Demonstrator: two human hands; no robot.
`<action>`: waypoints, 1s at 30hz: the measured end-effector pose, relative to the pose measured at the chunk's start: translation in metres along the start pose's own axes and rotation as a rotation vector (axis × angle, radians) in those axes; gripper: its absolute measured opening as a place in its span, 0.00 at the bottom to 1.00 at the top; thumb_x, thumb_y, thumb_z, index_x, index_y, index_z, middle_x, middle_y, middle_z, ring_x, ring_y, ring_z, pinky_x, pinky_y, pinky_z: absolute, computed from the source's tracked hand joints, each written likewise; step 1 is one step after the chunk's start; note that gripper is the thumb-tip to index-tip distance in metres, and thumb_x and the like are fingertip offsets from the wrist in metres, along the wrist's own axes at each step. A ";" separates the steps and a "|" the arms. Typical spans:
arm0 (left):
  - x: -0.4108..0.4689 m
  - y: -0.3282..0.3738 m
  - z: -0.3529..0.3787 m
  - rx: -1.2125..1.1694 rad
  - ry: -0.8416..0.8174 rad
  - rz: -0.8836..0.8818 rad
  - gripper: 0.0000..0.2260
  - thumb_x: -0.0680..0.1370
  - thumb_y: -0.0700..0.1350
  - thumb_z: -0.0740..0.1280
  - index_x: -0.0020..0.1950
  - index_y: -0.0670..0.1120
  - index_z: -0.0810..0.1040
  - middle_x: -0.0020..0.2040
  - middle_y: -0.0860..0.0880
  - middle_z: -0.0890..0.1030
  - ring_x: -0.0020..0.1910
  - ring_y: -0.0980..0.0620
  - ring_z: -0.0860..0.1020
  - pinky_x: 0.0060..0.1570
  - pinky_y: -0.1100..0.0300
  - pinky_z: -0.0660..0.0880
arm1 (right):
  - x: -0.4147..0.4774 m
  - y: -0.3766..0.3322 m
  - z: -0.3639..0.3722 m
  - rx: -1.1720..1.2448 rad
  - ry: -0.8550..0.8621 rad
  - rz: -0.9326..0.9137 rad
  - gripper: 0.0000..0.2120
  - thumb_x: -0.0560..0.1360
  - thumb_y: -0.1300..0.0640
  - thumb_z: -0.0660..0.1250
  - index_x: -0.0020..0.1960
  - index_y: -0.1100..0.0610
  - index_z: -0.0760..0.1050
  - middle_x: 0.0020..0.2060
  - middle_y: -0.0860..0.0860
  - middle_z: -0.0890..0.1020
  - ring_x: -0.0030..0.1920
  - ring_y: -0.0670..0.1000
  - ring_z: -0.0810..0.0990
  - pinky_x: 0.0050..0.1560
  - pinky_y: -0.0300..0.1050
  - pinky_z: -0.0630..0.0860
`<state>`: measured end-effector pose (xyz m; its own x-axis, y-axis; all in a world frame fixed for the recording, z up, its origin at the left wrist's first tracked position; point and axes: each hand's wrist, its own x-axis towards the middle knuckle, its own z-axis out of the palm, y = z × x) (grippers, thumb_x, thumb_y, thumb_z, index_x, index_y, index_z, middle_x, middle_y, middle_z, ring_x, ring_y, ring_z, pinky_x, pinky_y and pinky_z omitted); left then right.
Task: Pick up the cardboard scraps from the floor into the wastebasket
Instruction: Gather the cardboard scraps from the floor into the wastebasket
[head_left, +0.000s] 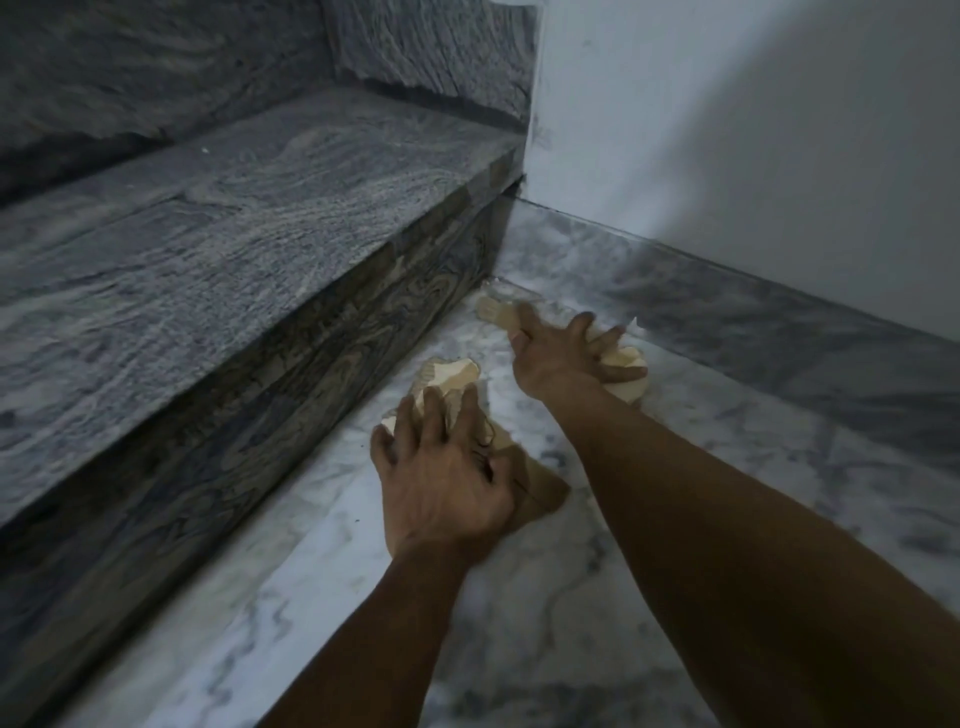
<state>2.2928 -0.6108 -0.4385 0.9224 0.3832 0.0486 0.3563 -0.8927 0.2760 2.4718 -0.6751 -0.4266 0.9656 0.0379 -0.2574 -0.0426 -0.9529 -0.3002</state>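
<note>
Tan cardboard scraps lie on the white marble floor (519, 597) in the corner below a step. My left hand (441, 478) lies spread over a pile of scraps (452, 376), with its fingers curling round the pieces; a larger brown piece (540, 483) sticks out at its right. My right hand (561, 351) reaches further into the corner and grips a pale scrap (628, 364), while another scrap (491, 309) shows beyond its fingers. No wastebasket is in view.
A dark grey granite step (260, 218) runs along the left with a second riser behind it. A white wall (753, 156) with a grey marble skirting (727, 306) closes the right side. Floor extends toward me between my arms.
</note>
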 end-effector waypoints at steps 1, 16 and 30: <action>0.000 0.000 0.000 0.012 0.006 0.003 0.35 0.75 0.63 0.51 0.82 0.57 0.51 0.82 0.46 0.56 0.81 0.42 0.49 0.75 0.39 0.47 | -0.001 0.000 -0.002 -0.014 -0.032 -0.022 0.22 0.84 0.40 0.47 0.77 0.29 0.49 0.80 0.59 0.40 0.75 0.74 0.31 0.57 0.89 0.37; -0.001 0.002 -0.006 0.016 -0.101 -0.015 0.47 0.67 0.82 0.47 0.79 0.56 0.56 0.83 0.47 0.48 0.81 0.42 0.42 0.75 0.35 0.39 | -0.072 0.096 -0.016 -0.168 0.097 -0.371 0.07 0.79 0.57 0.55 0.57 0.51 0.67 0.59 0.58 0.75 0.63 0.65 0.71 0.59 0.67 0.72; -0.058 0.016 -0.045 0.049 -0.293 -0.029 0.47 0.65 0.76 0.67 0.77 0.57 0.56 0.73 0.39 0.61 0.70 0.35 0.61 0.64 0.37 0.63 | -0.217 0.204 0.021 -0.354 0.555 -0.262 0.18 0.76 0.41 0.59 0.49 0.57 0.74 0.43 0.58 0.76 0.43 0.61 0.75 0.43 0.54 0.67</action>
<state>2.2382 -0.6366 -0.3933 0.9127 0.3306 -0.2399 0.3837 -0.8954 0.2258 2.2485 -0.8709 -0.4513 0.9248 0.2099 0.3173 0.2039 -0.9776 0.0524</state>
